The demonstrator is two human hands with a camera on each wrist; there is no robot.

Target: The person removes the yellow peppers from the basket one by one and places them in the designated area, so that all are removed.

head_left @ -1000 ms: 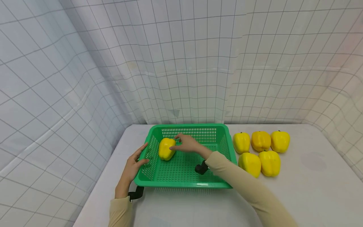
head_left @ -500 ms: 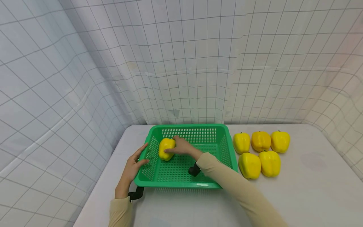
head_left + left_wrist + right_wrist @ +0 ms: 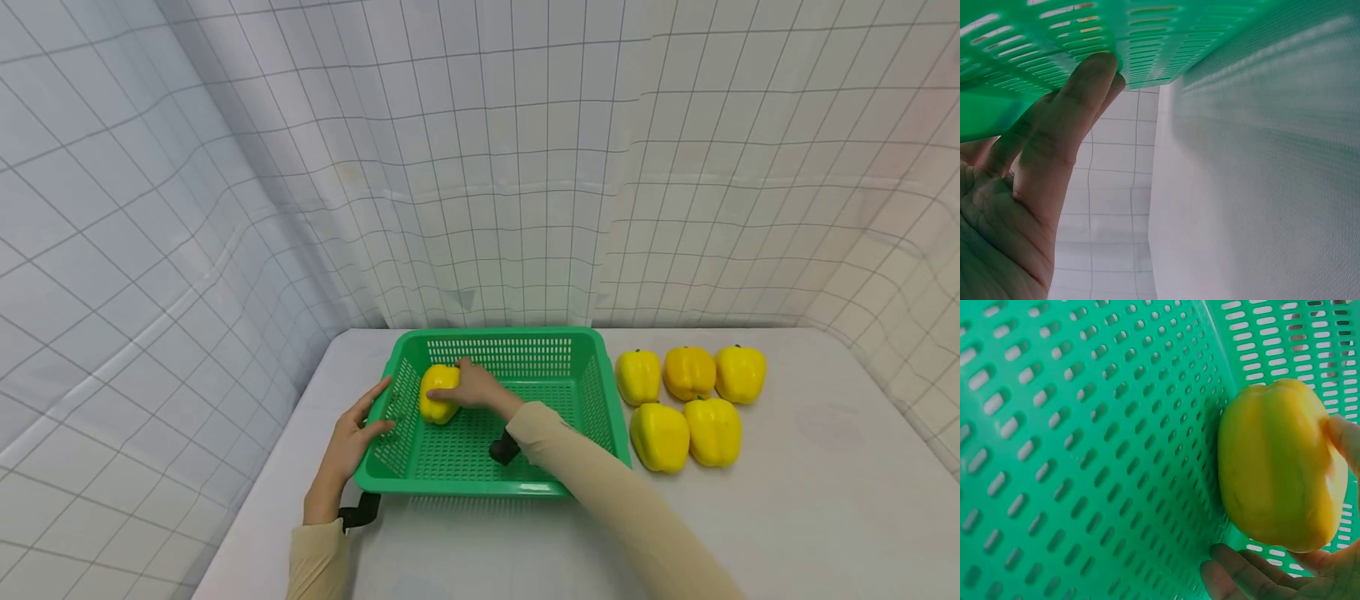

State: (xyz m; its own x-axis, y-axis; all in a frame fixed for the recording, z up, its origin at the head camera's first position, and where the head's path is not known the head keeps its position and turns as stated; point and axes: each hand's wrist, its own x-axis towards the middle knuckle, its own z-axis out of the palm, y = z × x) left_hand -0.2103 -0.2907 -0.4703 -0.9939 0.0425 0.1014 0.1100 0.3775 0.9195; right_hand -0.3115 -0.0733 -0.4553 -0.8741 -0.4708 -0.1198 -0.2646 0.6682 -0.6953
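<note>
A yellow bell pepper (image 3: pixel 438 404) lies at the left end of the green plastic basket (image 3: pixel 495 489). My right hand (image 3: pixel 474 390) grips this pepper from its right side. In the right wrist view the thumb presses on the pepper (image 3: pixel 1279 469), and the fingers (image 3: pixel 1241 569) reach round below it, close to the perforated floor. My left hand (image 3: pixel 352 437) holds the basket's left side, its thumb over the rim. In the left wrist view, fingers (image 3: pixel 1066 119) touch the slotted outer wall; the thumb is hidden there.
Several more bell peppers (image 3: pixel 714 431) stand in two rows on the white table (image 3: pixel 825 483), right of the basket. A white gridded curtain (image 3: pixel 510 208) hangs behind and at both sides. A black wrist mount (image 3: pixel 505 448) is below my right wrist.
My right hand has moved slightly left and its thumb and fingers have come round the pepper, which has barely shifted. The left hand and basket are still.
</note>
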